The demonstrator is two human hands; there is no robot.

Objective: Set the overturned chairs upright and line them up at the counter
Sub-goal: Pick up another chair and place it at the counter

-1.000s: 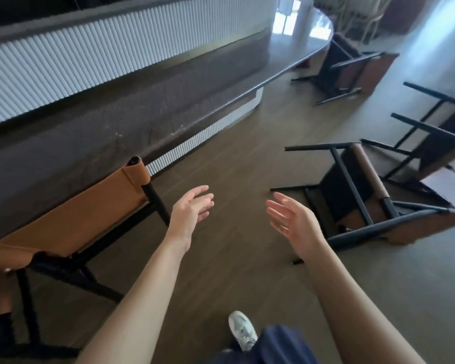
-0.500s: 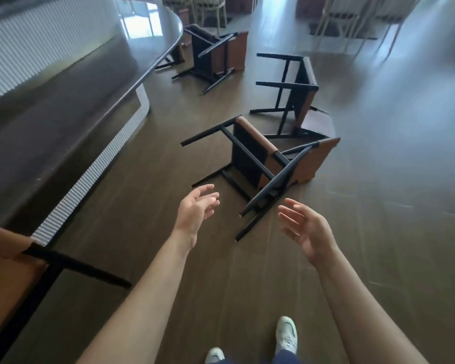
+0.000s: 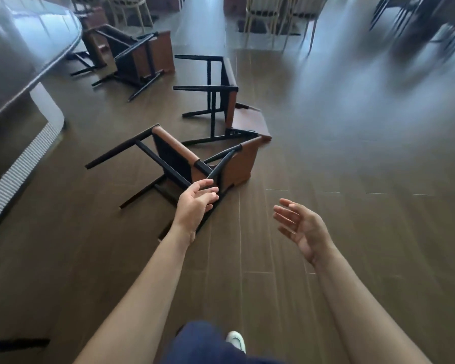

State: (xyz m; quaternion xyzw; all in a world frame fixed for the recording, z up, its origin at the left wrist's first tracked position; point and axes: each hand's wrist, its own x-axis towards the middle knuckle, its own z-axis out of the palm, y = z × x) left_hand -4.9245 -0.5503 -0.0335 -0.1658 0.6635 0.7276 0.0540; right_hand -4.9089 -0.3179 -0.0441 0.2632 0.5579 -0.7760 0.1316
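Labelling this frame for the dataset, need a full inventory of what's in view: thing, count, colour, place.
overturned chairs: 3, black frames with brown seats, on the floor in a row from centre to upper left
counter: 1, dark glossy top, pale ribbed base, left edge
floor: dark brown planks, throughout
background chairs: several, pale frames, upright, top, blurred
shoe: 1, white, bottom centre
left hand: open, at nearest chair's leg
right hand: open, empty, right of centre

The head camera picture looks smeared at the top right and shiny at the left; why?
Head view: the far dark chairs at top right are streaked by motion blur, while the nearest overturned chair and both hands stay fairly sharp. The counter top mirrors bright window light as glare, and its edge bows with the wide-angle lens.
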